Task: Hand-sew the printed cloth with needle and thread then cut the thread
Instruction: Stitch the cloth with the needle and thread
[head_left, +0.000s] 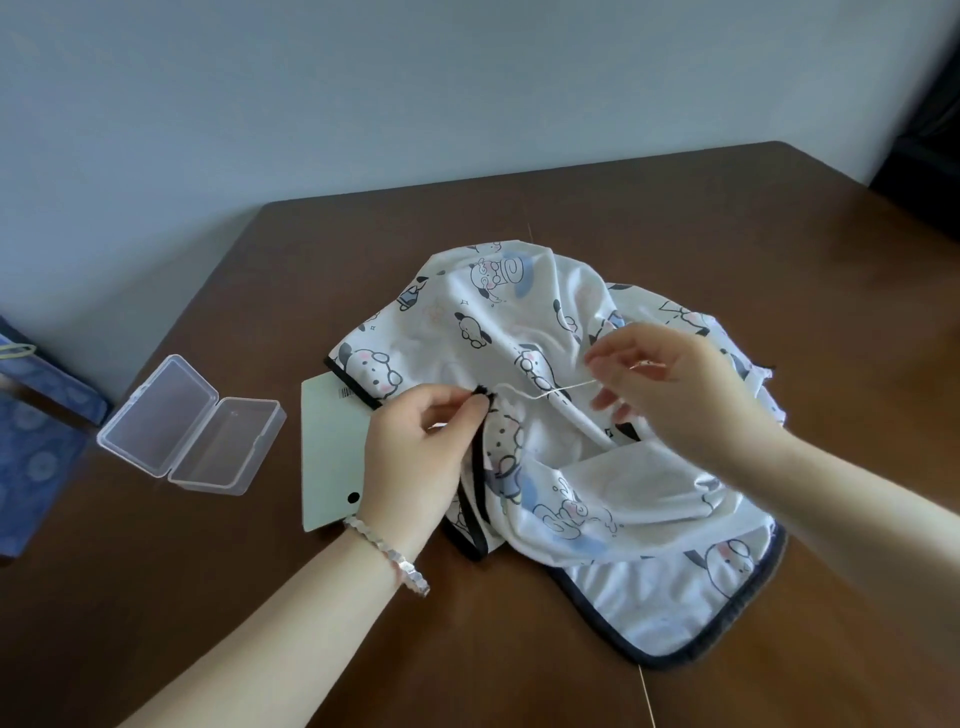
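A white cloth (566, 467) printed with cartoon dogs and edged in dark binding lies bunched on the brown table (675, 218). My left hand (415, 457) pinches the dark bound edge of the cloth near its middle. My right hand (670, 389) hovers over the cloth to the right, fingers curled, pinching a pale thread (563, 388) that runs taut from the pinched edge to my fingertips. The needle itself is too small to make out. More thread trails off the cloth's front edge (647, 696).
An open clear plastic box (192, 423) sits at the left of the table. A pale green card (327, 457) lies partly under the cloth and my left hand. A blue patterned bag (31, 441) stands at the far left edge.
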